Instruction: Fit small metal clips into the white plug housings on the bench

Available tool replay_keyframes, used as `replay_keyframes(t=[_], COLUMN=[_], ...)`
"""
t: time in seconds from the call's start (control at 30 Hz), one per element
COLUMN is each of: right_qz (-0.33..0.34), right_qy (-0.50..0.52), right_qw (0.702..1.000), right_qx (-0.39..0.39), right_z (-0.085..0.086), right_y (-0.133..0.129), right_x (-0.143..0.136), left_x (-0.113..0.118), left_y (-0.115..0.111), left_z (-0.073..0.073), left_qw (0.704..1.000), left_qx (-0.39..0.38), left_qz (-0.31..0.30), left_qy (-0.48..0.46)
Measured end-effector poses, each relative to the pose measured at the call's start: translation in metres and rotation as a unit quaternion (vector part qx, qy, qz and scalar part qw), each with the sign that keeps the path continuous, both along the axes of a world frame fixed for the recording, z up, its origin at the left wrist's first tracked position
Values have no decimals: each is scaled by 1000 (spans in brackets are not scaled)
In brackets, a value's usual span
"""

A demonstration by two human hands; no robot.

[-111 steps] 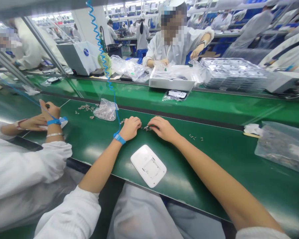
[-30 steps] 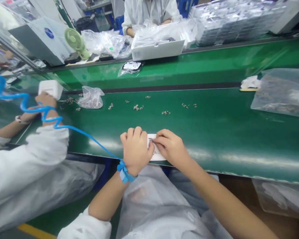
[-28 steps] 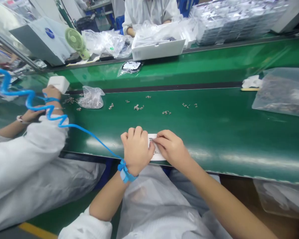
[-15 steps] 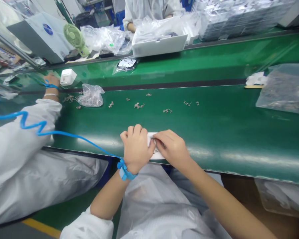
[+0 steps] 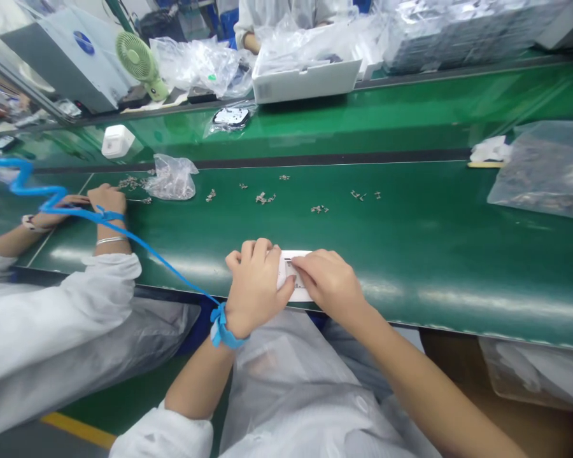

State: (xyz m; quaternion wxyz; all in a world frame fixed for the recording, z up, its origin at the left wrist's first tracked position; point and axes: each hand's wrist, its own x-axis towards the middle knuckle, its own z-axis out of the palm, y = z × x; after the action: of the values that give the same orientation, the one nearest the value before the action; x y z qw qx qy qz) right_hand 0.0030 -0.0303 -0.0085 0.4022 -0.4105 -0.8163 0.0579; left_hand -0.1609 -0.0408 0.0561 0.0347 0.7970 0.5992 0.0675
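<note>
Near the belt's front edge lies a flat white casing (image 5: 302, 294) with dark slots and small marks on its face. My left hand (image 5: 258, 283) covers its left end, fingers curled over and thumb along the near side. A blue wrist strap (image 5: 225, 327) with a coiled cord circles that wrist. From the other side my right hand (image 5: 333, 280) pinches thumb and forefinger together at the slotted part. Whatever lies between those fingertips is too small or hidden to tell. Several piles of small metal parts (image 5: 265, 198) sit beyond my hands.
At left, a co-worker's hands (image 5: 107, 198) work by a clear bag of metal parts (image 5: 172, 178). A white block (image 5: 118, 141) and a bagged dark-rimmed part (image 5: 231, 117) rest farther back. On the right is a larger bag (image 5: 544, 168). The blue cord (image 5: 167, 270) crosses at left.
The co-worker's hand has come back from the white block to the metal parts, and a second hand shows. My left thumb and right fingertips are slightly farther apart, uncovering more of the casing.
</note>
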Motion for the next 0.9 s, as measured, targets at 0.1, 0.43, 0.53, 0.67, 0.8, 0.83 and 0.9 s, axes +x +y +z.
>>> replay_keyframes(t=[0.1,0.43,0.53,0.67,0.8,0.83,0.9], right_qz=[5,12,4,5,-164,-233,-383], right_qy=[63,53,86,128,27,-8,-64], right_qw=[997,983,980,980,986,972,918], right_qx=[-34,-176,-180,-150,-14,30,87], right_z=[0,15,16,18,12,11,10], right_y=[5,23,19,10,10,10,5], right_x=[1,-3,-4,21,105,138,213], left_x=[-3,-3,-8,-28,-78,-94,-125], left_y=[-7,-8,-2,17,52,63,87], left_z=[0,-4,-2,9,10,6,-5], left_qw=[1000,1000,1000,997,994,994,994], left_qx=[-4,-1,1,0,16,30,35], left_qz=[3,-5,-17,-41,-24,-33,-51], left_qy=[-6,-11,3,61,104,98,90])
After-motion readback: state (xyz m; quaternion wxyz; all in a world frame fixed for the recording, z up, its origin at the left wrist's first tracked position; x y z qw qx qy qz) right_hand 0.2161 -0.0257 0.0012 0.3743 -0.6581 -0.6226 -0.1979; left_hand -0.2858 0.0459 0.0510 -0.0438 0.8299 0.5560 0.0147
